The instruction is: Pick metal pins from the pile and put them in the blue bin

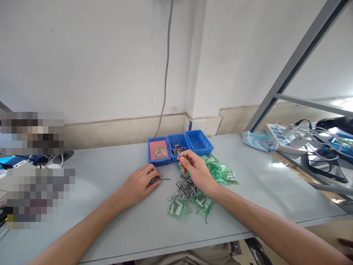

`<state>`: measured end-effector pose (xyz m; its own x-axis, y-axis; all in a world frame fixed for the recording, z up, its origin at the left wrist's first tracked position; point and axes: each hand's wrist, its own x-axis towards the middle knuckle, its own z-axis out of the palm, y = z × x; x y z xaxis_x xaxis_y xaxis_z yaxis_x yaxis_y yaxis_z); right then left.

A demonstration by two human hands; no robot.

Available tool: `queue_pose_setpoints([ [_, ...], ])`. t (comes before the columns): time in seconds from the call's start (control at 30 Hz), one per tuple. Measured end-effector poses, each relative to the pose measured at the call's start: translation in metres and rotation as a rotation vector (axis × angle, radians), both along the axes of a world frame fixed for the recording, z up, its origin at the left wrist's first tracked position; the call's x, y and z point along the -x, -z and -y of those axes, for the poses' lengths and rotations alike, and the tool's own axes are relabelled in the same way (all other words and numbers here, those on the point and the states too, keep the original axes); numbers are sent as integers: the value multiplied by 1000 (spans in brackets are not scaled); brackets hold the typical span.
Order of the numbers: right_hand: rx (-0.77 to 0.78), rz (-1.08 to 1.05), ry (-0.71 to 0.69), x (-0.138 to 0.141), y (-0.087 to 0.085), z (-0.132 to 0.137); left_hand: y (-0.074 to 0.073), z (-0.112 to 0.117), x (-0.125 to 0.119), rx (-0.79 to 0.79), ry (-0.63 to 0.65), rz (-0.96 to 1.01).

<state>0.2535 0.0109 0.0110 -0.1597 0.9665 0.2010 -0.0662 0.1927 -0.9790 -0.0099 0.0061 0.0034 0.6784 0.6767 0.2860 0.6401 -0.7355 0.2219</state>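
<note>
My left hand point(142, 183) rests on the table, its fingers closed around a small dark tool with a thin metal shaft point(166, 179). The shaft points right; most of the handle is hidden. My right hand point(199, 172) pinches a small metal pin point(179, 155) just in front of the middle blue bin point(174, 159), which holds several similar pins. Below this hand lies a loose pile of metal pins point(186, 188). Green plastic bags point(220, 171) with parts inside spread to its right, and a smaller green bag point(178, 208) sits nearer the front edge.
The left blue bin point(159, 162) contains a pink sheet and a clear bag of small pieces. A third blue bin point(198, 141) stands to the right. Beyond are a blue plastic packet point(259, 141), cables and devices by a grey metal frame point(295, 55). Another person is blurred at left.
</note>
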Motion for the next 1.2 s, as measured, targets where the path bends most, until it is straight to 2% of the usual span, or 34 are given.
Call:
queue_pose_setpoints([
  [0.9, 9, 27, 7, 2, -5, 4, -1, 1, -1, 10, -14, 20],
  [1.2, 13, 14, 11, 1, -1, 1, 0, 2, -1, 3, -11, 20],
])
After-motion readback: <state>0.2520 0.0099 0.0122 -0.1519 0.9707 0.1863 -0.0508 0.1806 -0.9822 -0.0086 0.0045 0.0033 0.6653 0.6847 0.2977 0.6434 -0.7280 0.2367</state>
